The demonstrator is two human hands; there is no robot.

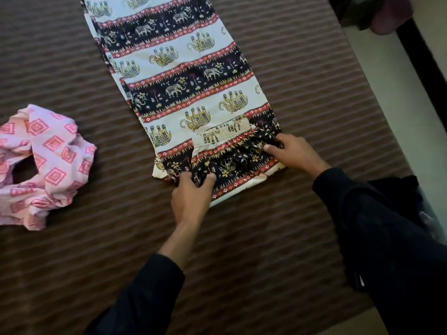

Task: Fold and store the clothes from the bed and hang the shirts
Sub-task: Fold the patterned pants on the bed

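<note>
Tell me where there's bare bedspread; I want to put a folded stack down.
Bare brown bedspread lies between both sleeves near you, between the pink garment and the elephant-print trousers, and right of the trousers toward the edge. It is crowded at the waistband, where the left hand and right hand grip.

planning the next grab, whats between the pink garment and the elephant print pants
Only bare brown striped bedcover separates the crumpled pink garment from the elephant print pants, in the head view.
</note>
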